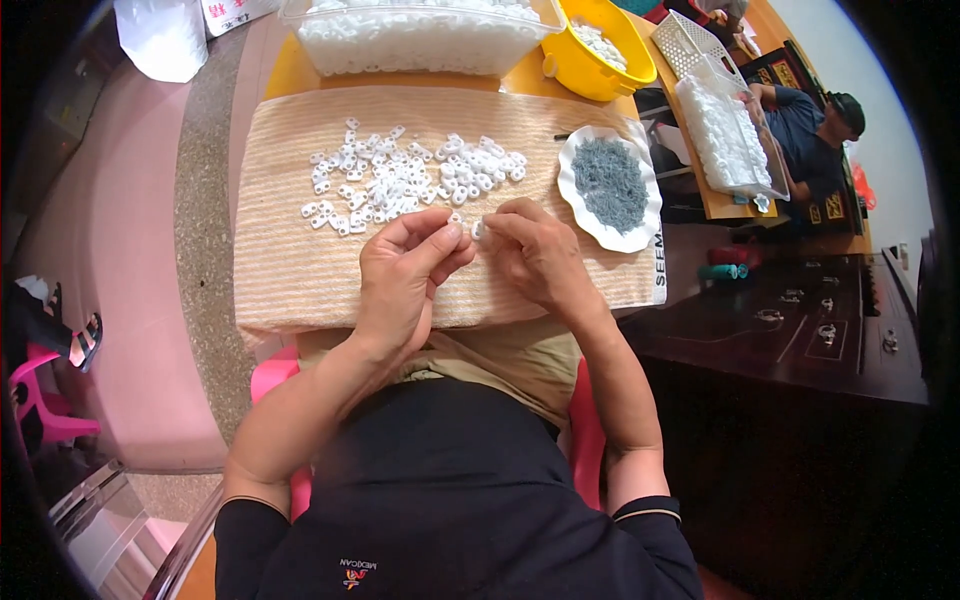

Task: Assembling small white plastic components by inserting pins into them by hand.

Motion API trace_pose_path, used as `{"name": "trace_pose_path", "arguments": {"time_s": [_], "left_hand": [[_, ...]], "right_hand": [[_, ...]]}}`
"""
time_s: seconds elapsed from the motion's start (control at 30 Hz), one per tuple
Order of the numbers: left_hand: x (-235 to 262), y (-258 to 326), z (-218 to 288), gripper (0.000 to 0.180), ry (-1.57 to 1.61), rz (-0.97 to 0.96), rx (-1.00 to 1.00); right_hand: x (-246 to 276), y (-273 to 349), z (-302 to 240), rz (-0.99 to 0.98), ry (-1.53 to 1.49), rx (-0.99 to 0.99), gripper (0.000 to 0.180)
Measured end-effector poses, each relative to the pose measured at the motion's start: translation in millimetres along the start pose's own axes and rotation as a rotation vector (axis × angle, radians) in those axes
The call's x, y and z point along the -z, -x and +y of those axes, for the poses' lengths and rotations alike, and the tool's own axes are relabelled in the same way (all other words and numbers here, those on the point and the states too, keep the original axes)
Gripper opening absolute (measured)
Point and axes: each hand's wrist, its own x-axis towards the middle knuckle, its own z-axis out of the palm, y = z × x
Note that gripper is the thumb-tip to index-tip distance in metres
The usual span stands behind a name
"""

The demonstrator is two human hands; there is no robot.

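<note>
Over the near middle of a striped beige cloth [290, 270], my two hands are close together. My left hand [405, 270] pinches a small white plastic piece [456, 218] between thumb and fingertips. In the fingertips of my right hand [540, 255] is another small white plastic piece [477, 229]; its details are too small to tell. Just beyond the left hand lies a loose pile of white two-holed plastic pieces [395, 185], with a smaller heap [475, 165] to its right. A white wavy-rimmed plate [632, 240] at the right holds many small grey metal parts.
A clear bin [420, 45] full of white pieces and a yellow basin [585, 75] stand at the far edge. Beyond at right, a person [810, 140] sits by another filled clear bin [725, 140]. A dark wooden cabinet [760, 320] flanks the right side.
</note>
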Motion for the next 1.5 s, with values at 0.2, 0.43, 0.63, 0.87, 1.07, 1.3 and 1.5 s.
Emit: {"name": "trace_pose_path", "arguments": {"time_s": [0.2,0.43,0.63,0.87,1.07,1.3,1.5], "left_hand": [[2,-3,-2,0.017,-0.011,0.025,-0.014],[3,-5,-2,0.017,-0.035,0.052,-0.002],[4,-5,-4,0.017,-0.031,0.053,0.010],[4,-5,-4,0.018,-0.021,0.049,-0.005],[5,-5,-3,0.018,-0.006,0.039,-0.007],[1,-3,-1,0.018,-0.010,0.051,-0.003],[3,-4,-1,0.017,-0.032,0.038,0.002]], "right_hand": [[-1,-1,-10,-0.064,0.043,-0.126,0.020],[-4,-4,-14,-0.064,0.059,-0.144,0.021],[-14,-4,-18,-0.022,0.024,-0.114,0.020],[-22,0,-15,0.031,0.034,-0.006,0.019],[-24,1,-13,0.068,0.052,0.038,0.016],[-25,2,-10,0.094,0.072,0.081,0.011],[-27,4,-3,0.102,0.056,0.108,0.013]]}}
